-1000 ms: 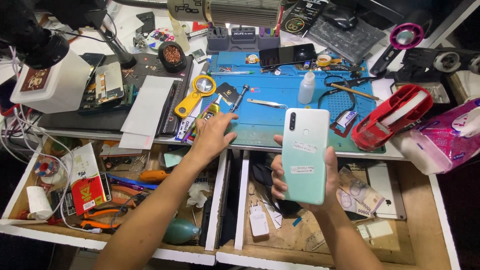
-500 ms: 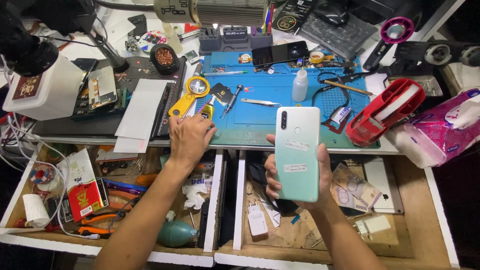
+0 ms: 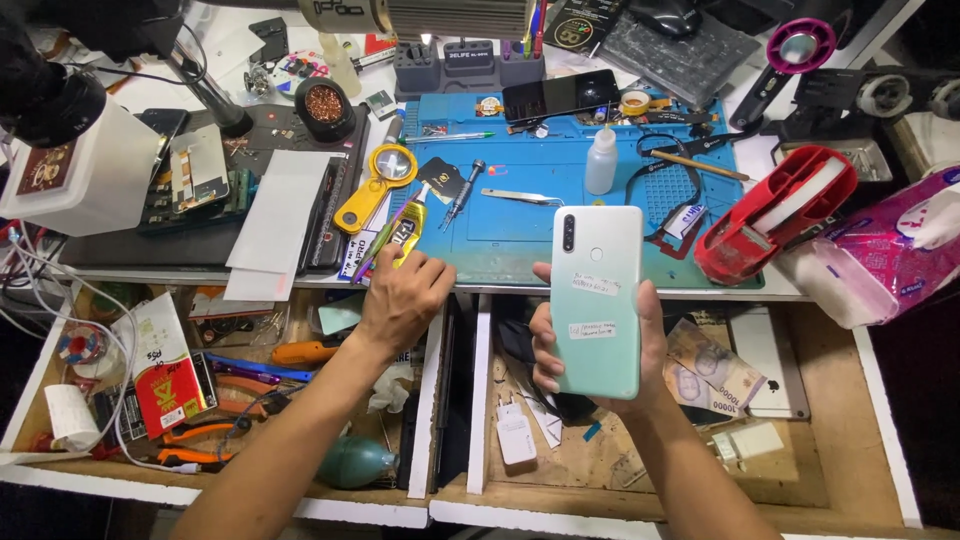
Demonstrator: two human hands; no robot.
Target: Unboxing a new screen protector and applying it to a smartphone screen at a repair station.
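Your left hand (image 3: 403, 297) has drawn back from the blue mat (image 3: 520, 225) to the desk's near edge, and its grip now looks closed on a yellow glue tube (image 3: 411, 222), though your fingers hide the contact; your right hand (image 3: 590, 345) has stayed put, its grip wrapped round the phone (image 3: 597, 300); the phone stands upright above the open drawer (image 3: 800, 430), back facing you, mint-green fading paler, camera strip at top left, two small white stickers.

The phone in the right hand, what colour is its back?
The phone has a pale mint green back with two small white stickers, best seen in the head view.
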